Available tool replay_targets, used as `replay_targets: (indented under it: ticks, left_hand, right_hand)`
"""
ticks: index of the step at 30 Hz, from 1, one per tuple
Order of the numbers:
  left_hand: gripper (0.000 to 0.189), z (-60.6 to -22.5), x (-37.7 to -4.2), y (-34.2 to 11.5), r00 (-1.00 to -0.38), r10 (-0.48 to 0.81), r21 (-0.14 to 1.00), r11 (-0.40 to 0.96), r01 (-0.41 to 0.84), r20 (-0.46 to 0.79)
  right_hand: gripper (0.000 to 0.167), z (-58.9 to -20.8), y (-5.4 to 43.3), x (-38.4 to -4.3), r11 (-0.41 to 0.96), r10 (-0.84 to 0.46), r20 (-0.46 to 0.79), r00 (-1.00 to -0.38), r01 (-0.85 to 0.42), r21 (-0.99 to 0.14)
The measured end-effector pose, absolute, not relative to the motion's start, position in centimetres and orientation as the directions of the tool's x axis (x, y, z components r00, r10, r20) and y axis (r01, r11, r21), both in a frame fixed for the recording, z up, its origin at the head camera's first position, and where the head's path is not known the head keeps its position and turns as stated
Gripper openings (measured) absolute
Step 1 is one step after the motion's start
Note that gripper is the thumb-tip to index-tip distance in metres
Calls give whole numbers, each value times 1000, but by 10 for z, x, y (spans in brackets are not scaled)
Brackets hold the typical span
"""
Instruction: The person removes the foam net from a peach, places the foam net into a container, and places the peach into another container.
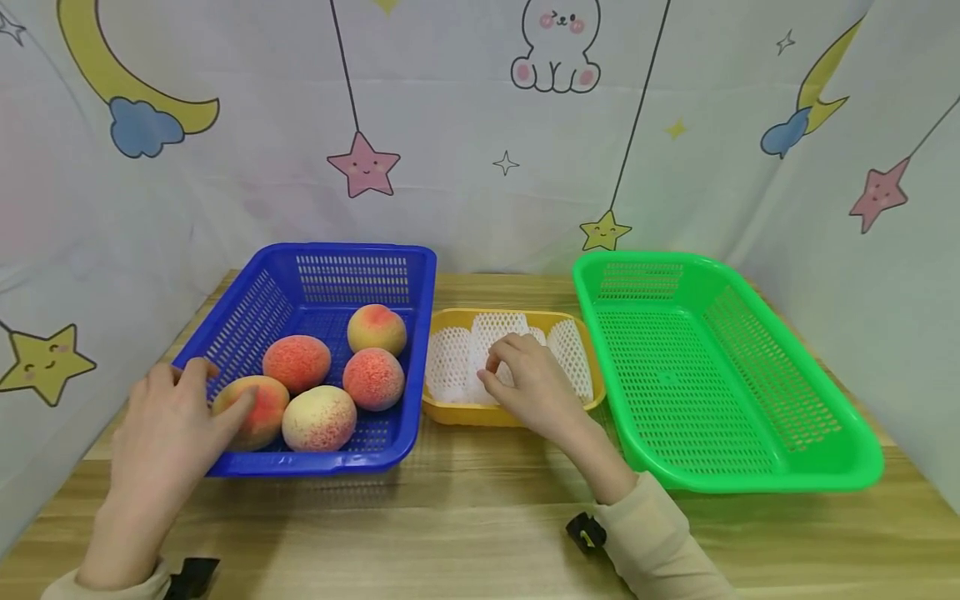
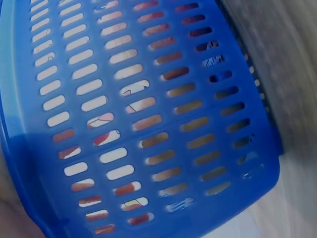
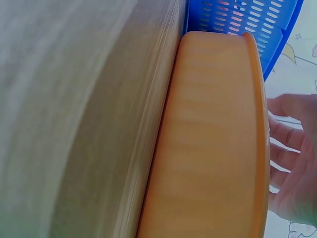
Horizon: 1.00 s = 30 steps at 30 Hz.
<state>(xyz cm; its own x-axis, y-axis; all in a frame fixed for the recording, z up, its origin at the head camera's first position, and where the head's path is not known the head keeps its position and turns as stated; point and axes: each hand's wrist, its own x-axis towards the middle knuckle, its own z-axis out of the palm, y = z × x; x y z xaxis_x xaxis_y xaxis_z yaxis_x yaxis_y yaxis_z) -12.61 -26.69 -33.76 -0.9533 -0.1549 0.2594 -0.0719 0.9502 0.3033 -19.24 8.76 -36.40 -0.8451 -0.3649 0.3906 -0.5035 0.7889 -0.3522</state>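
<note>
Several peaches lie in the blue basket (image 1: 426, 358) on the left in the head view. My left hand (image 1: 168, 425) reaches over its near left corner, thumb over the nearest peach (image 1: 266, 417) and the other fingers spread beside it; whether they touch is unclear. My right hand (image 1: 536, 387) hovers with bent, loose fingers over the yellow basket (image 1: 465, 414), which holds white foam net sleeves (image 1: 450, 362). The right wrist view shows this hand (image 3: 297, 158) beyond the yellow basket's rim, fingertips hidden. Blue basket slots (image 2: 148, 124) fill the left wrist view.
A green basket (image 1: 675, 383) with nothing in it stands on the right of the wooden table (image 1: 465, 517). The yellow basket sits between it and the blue one. A white cloth (image 1: 465, 108) with printed stars and moons hangs behind and along both sides.
</note>
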Motion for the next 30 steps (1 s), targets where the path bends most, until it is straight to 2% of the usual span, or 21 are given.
replay_targets:
  ticks: [8, 14, 21, 30]
  left_hand:
    - [59, -331, -126, -254, -947, -149, 317, 947, -54, 284]
    - [58, -327, -129, -244, -944, -133, 316, 948, -33, 301]
    - [61, -326, -134, -223, -931, -45, 344, 935, 89, 363]
    - [62, -318, -135, -189, -928, 60, 354, 914, 200, 368]
  right_hand:
    - [16, -362, 87, -191, 798, -347, 434, -831, -505, -328]
    - [18, -356, 85, -188, 796, -327, 434, -839, -493, -352]
    - [20, -344, 82, -181, 789, -309, 461, -832, -494, -364]
    - [16, -326, 82, -167, 786, -288, 503, -815, -501, -363]
